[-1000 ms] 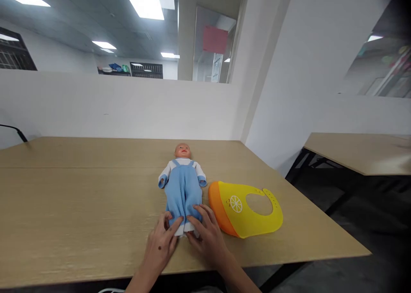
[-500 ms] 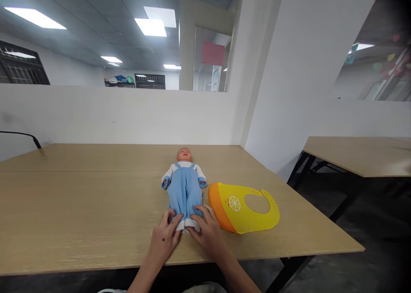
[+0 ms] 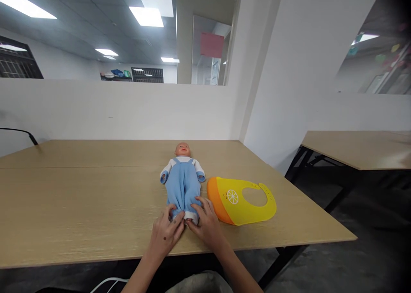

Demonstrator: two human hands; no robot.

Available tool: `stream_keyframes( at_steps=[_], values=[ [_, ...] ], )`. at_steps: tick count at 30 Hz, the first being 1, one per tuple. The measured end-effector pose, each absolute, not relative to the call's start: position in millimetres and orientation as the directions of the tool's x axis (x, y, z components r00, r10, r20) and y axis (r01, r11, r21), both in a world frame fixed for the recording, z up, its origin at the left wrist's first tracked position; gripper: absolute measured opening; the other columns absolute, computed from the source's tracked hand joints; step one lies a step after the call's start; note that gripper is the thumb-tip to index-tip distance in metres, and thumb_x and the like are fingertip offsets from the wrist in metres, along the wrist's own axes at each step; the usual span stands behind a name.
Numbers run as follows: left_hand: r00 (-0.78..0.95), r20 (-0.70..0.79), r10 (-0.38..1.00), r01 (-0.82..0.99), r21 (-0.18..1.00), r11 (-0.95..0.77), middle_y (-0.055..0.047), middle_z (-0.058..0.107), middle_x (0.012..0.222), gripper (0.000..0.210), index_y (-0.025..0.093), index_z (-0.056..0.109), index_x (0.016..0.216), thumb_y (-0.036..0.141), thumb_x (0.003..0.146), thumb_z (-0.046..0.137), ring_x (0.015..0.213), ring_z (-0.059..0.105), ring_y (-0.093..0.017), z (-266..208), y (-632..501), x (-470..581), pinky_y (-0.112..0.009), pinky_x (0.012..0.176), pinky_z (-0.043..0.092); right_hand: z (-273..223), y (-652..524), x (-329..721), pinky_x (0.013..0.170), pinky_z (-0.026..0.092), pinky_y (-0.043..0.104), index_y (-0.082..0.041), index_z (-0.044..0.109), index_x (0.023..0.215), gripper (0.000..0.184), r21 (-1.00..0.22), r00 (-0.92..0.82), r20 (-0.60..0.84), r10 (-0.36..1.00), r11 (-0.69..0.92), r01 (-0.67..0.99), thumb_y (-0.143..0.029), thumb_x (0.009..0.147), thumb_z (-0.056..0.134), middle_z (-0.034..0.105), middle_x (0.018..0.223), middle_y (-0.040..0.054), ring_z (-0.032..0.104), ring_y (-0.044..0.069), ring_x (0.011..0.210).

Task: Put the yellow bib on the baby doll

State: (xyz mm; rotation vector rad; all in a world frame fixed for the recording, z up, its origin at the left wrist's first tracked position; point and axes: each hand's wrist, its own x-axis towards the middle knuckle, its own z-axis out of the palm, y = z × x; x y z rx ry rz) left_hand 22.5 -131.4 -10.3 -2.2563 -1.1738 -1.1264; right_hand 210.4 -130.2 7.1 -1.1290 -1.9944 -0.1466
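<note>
A baby doll (image 3: 183, 149) lies on its back on the wooden table (image 3: 96, 211), its head toward the wall. It wears a white top and light-blue overalls (image 3: 183, 182) with white cuffs. My left hand (image 3: 165, 231) pinches the leg end on the left, its fingers covering most of that cuff. On the other leg, my right hand (image 3: 208, 224) has thumb and fingers closed around the white cuff, where a bit of the doll's foot shows. Just right of the doll, a yellow bib (image 3: 248, 207) with an orange pocket and a white citrus-slice print lies flat.
A white wall (image 3: 128, 109) with a window stands behind the table. To the right, past a gap, is another wooden table (image 3: 362, 149) on black legs. A black cable (image 3: 19, 130) comes in at the far left, and a white cable (image 3: 111, 279) hangs below the front edge.
The view has tilted slightly downward, so everything sits a little higher. My fingers have shifted slightly at the cuffs, and more of the foot on the right shows. Doll and bib stay in place.
</note>
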Motion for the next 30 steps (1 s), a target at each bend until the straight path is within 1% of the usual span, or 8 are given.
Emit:
stream_keyframes(
  at_steps=[4, 8, 15, 20, 30],
  values=[
    [0.363, 0.796, 0.484, 0.805, -0.007, -0.593, -0.013, 0.059, 0.110, 0.021, 0.021, 0.066, 0.103, 0.016, 0.088, 0.052, 0.086, 0.060, -0.019, -10.0, -133.6, 24.7, -0.028, 0.071, 0.051, 7.4, -131.1, 210.3, 0.096, 0.048, 0.050, -0.018, 0.058, 0.109, 0.036, -0.272, -0.265, 0.695, 0.668, 0.586, 0.763, -0.027, 0.077, 0.070, 0.053, 0.126, 0.0162, 0.048, 0.031, 0.119],
    [0.342, 0.802, 0.491, 0.829, -0.011, -0.559, -0.014, 0.060, 0.110, 0.018, 0.020, 0.065, 0.100, 0.016, 0.088, 0.052, 0.089, 0.061, -0.020, -11.1, -134.5, 28.4, -0.028, 0.069, 0.051, 7.9, -131.3, 210.3, 0.097, 0.047, 0.050, -0.018, 0.059, 0.109, 0.034, -0.273, -0.266, 0.694, 0.669, 0.586, 0.763, -0.028, 0.078, 0.069, 0.053, 0.125, 0.0164, 0.049, 0.030, 0.118],
    [0.324, 0.812, 0.486, 0.785, 0.056, -0.617, -0.015, 0.058, 0.110, 0.015, 0.015, 0.062, 0.096, 0.012, 0.089, 0.049, 0.095, 0.060, -0.021, -10.9, -134.4, 32.3, -0.029, 0.074, 0.052, 8.2, -130.5, 209.3, 0.097, 0.047, 0.049, -0.017, 0.058, 0.109, 0.036, -0.267, -0.259, 0.690, 0.676, 0.570, 0.777, -0.027, 0.077, 0.069, 0.052, 0.126, 0.0163, 0.049, 0.031, 0.118],
    [0.331, 0.817, 0.473, 0.720, 0.106, -0.686, -0.015, 0.055, 0.111, 0.014, 0.015, 0.060, 0.096, 0.011, 0.089, 0.048, 0.093, 0.059, -0.021, -11.2, -133.9, 29.8, -0.031, 0.075, 0.052, 8.3, -131.0, 209.0, 0.098, 0.046, 0.048, -0.017, 0.058, 0.107, 0.039, -0.275, -0.249, 0.681, 0.688, 0.556, 0.785, -0.019, 0.071, 0.071, 0.052, 0.126, 0.0159, 0.048, 0.031, 0.118],
    [0.341, 0.806, 0.483, 0.688, 0.136, -0.712, -0.014, 0.053, 0.112, 0.017, 0.016, 0.059, 0.094, 0.010, 0.088, 0.045, 0.093, 0.058, -0.020, -12.6, -131.6, 27.2, -0.031, 0.076, 0.051, 5.7, -129.6, 210.5, 0.097, 0.045, 0.047, -0.017, 0.059, 0.107, 0.041, -0.281, -0.250, 0.671, 0.698, 0.552, 0.785, -0.019, 0.069, 0.073, 0.052, 0.126, 0.0154, 0.049, 0.030, 0.117]
  ],
)
